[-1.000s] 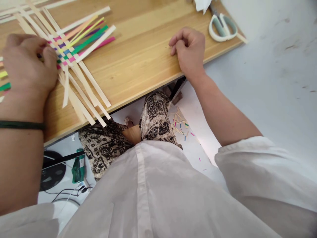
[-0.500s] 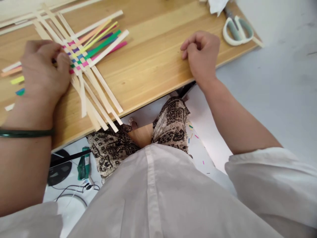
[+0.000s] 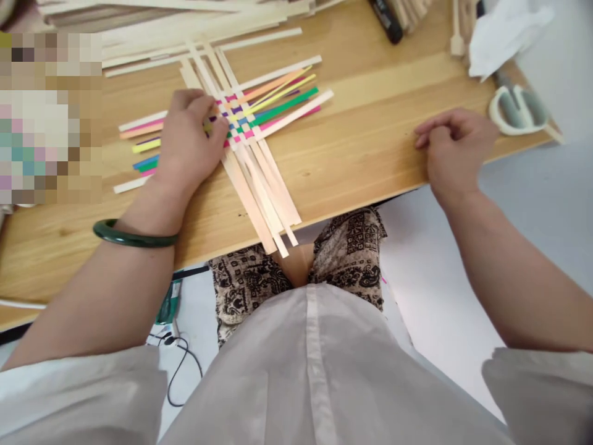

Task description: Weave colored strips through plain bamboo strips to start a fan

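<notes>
My left hand (image 3: 192,139) rests on the left side of a flat weave (image 3: 241,117), its thumb and fingers bent together at the edge. Pale wooden strips (image 3: 257,194) cross pink, orange, yellow, blue, purple and green strips (image 3: 287,102) in a small checkered patch. The hand covers part of the coloured strips, whose ends stick out to its left. Several pale ends reach over the table's front edge. My right hand (image 3: 456,145) lies on the table near that edge, fingers curled in, with nothing visible in them.
White-handled scissors (image 3: 519,111) lie at the right corner under crumpled white paper (image 3: 504,37). A black marker (image 3: 386,21) is at the back of the wooden table (image 3: 361,123). Long pale strips (image 3: 194,31) are piled at the back left. A cable (image 3: 185,358) hangs below.
The view has swung left, so everything sits further right in the picture. The pale ends near the front edge lie closer together. Both hands keep much the same pose.
</notes>
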Demonstrator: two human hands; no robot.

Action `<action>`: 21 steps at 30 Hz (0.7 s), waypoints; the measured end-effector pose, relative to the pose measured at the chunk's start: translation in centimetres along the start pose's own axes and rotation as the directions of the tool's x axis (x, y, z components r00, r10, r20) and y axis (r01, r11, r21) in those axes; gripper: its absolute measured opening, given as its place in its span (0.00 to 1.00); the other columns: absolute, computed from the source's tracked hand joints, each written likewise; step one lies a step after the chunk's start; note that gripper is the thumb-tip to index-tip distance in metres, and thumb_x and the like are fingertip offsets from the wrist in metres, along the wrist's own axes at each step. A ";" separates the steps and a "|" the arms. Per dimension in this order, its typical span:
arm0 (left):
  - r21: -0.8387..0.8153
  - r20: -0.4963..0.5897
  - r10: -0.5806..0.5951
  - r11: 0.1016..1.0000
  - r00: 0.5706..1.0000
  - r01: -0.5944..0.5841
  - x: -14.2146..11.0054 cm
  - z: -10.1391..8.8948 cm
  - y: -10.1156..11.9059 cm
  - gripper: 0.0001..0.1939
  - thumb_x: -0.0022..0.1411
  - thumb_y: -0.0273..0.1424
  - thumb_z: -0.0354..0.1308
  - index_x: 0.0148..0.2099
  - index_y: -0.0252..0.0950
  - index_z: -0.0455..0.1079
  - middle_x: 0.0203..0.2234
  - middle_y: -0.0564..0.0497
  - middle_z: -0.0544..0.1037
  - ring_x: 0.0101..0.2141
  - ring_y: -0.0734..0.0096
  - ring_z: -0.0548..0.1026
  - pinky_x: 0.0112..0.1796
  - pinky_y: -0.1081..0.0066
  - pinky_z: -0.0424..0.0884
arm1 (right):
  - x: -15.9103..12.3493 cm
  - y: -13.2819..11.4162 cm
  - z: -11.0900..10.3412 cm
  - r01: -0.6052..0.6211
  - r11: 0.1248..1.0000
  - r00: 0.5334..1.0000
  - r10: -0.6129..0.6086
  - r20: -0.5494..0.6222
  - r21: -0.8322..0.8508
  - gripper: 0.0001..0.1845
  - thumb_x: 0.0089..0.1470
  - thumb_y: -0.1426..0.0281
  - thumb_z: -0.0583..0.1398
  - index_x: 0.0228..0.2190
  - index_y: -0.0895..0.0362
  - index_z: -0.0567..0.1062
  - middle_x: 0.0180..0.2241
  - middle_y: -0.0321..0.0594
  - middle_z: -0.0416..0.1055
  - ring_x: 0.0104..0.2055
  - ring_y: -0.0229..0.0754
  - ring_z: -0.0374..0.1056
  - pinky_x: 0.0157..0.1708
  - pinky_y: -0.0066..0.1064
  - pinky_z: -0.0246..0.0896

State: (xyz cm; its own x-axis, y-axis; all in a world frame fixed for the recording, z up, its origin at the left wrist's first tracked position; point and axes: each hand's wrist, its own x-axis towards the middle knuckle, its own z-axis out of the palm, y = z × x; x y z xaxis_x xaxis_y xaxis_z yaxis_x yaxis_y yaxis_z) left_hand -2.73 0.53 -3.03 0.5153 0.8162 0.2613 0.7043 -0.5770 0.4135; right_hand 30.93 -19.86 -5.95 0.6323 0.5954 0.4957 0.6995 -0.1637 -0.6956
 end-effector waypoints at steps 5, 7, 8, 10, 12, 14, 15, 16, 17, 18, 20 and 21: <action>-0.052 0.033 0.029 0.998 0.999 -0.027 -0.1 0.0 -0.7 0.21 0.63 0.39 0.58 0.56 0.35 0.70 0.59 0.41 0.68 0.59 0.60 0.67 0.63 0.60 0.59 | 0.0 -0.2 0.3 -0.006 1.000 0.999 0.006 -0.035 0.011 0.14 0.51 0.80 0.54 0.21 0.58 0.76 0.18 0.31 0.68 0.20 0.32 0.63 0.26 0.31 0.62; -0.071 0.058 0.042 0.997 0.997 -0.038 -0.2 0.0 -1.0 0.24 0.64 0.42 0.57 0.57 0.33 0.69 0.60 0.39 0.66 0.60 0.58 0.66 0.64 0.58 0.58 | 0.0 -0.3 0.3 -0.019 1.000 0.998 0.020 -0.056 0.014 0.14 0.50 0.80 0.55 0.20 0.57 0.75 0.17 0.32 0.68 0.20 0.33 0.64 0.25 0.32 0.62; -0.081 0.068 0.052 0.996 0.996 -0.047 -0.2 -0.1 -1.2 0.26 0.64 0.43 0.57 0.57 0.32 0.69 0.60 0.39 0.66 0.60 0.57 0.66 0.64 0.56 0.57 | 0.0 -0.3 0.4 -0.022 1.000 0.997 0.023 -0.067 0.009 0.14 0.50 0.80 0.55 0.20 0.57 0.75 0.17 0.33 0.68 0.20 0.33 0.64 0.25 0.32 0.62; -0.097 0.086 0.070 0.993 0.994 -0.061 -0.3 -0.2 -1.4 0.28 0.64 0.46 0.56 0.58 0.32 0.68 0.61 0.38 0.65 0.61 0.55 0.65 0.64 0.54 0.56 | 0.1 -0.1 0.5 -0.027 1.000 0.996 0.026 -0.088 -0.008 0.14 0.51 0.79 0.56 0.19 0.55 0.75 0.17 0.33 0.68 0.20 0.33 0.64 0.24 0.32 0.62; -0.097 0.103 0.060 0.994 0.993 -0.050 -0.3 -0.3 -1.4 0.29 0.64 0.46 0.56 0.59 0.31 0.68 0.62 0.38 0.64 0.61 0.53 0.64 0.64 0.54 0.56 | 0.2 0.2 0.6 -0.022 0.999 0.996 0.020 -0.092 -0.024 0.14 0.53 0.77 0.56 0.19 0.55 0.75 0.17 0.33 0.69 0.19 0.34 0.65 0.23 0.33 0.62; -0.086 0.118 0.033 0.996 0.992 -0.023 -0.2 -0.4 -1.3 0.29 0.64 0.45 0.57 0.60 0.30 0.67 0.62 0.38 0.63 0.62 0.52 0.63 0.64 0.55 0.56 | 0.3 0.5 0.7 -0.014 1.000 0.996 0.012 -0.092 -0.025 0.14 0.54 0.75 0.56 0.20 0.55 0.74 0.17 0.34 0.70 0.19 0.34 0.65 0.22 0.33 0.62; -0.081 0.126 0.022 0.997 0.992 -0.011 -0.2 -0.4 -1.2 0.30 0.64 0.45 0.57 0.60 0.30 0.67 0.62 0.38 0.63 0.62 0.51 0.62 0.65 0.55 0.56 | 0.4 0.5 0.7 -0.012 1.000 0.996 0.010 -0.090 -0.023 0.14 0.54 0.75 0.56 0.20 0.54 0.74 0.17 0.34 0.70 0.19 0.34 0.65 0.22 0.32 0.61; -0.080 0.131 0.015 0.997 0.991 -0.005 -0.2 -0.5 -1.2 0.30 0.64 0.46 0.57 0.60 0.31 0.67 0.62 0.39 0.63 0.62 0.51 0.62 0.65 0.55 0.56 | 0.4 0.6 0.7 -0.011 1.000 0.996 0.009 -0.089 -0.020 0.15 0.54 0.75 0.55 0.19 0.55 0.74 0.17 0.34 0.69 0.19 0.33 0.65 0.22 0.32 0.61; -0.081 0.134 0.013 0.997 0.991 -0.002 -0.1 -0.5 -1.2 0.30 0.64 0.46 0.57 0.60 0.32 0.67 0.62 0.41 0.63 0.62 0.51 0.62 0.65 0.55 0.55 | 0.4 0.5 0.7 -0.011 1.000 0.996 0.010 -0.084 -0.016 0.15 0.53 0.76 0.55 0.19 0.55 0.73 0.17 0.34 0.69 0.19 0.33 0.64 0.22 0.32 0.61; -0.084 0.133 0.014 0.996 0.991 -0.003 -0.1 -0.5 -1.2 0.30 0.63 0.48 0.57 0.60 0.33 0.68 0.61 0.42 0.63 0.62 0.51 0.62 0.65 0.55 0.55 | 0.3 0.5 0.6 -0.013 1.000 0.997 0.012 -0.078 -0.011 0.15 0.53 0.78 0.54 0.19 0.55 0.73 0.17 0.34 0.68 0.19 0.33 0.64 0.23 0.31 0.62; -0.081 0.127 0.020 0.997 0.992 -0.010 0.0 -0.4 -1.3 0.31 0.62 0.51 0.56 0.59 0.34 0.68 0.61 0.43 0.64 0.61 0.52 0.63 0.65 0.54 0.55 | 0.2 0.3 0.4 -0.009 1.000 0.998 0.009 -0.058 0.007 0.14 0.51 0.80 0.53 0.20 0.56 0.74 0.17 0.33 0.68 0.20 0.33 0.64 0.24 0.31 0.63; -0.074 0.124 0.024 0.997 0.992 -0.015 0.0 -0.4 -1.4 0.33 0.62 0.53 0.56 0.59 0.34 0.68 0.61 0.43 0.64 0.61 0.52 0.64 0.65 0.53 0.56 | 0.1 0.2 0.3 -0.001 1.000 0.999 0.002 -0.050 0.020 0.14 0.50 0.81 0.53 0.20 0.57 0.74 0.17 0.32 0.67 0.20 0.33 0.64 0.25 0.31 0.63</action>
State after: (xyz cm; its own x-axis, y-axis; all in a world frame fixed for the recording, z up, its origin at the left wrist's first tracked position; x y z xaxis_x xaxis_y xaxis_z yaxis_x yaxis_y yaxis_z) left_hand -3.85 1.34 -3.28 0.5887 0.7922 0.1610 0.6587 -0.5855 0.4726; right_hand 31.06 -19.60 -6.23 0.6496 0.5554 0.5192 0.6920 -0.1490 -0.7063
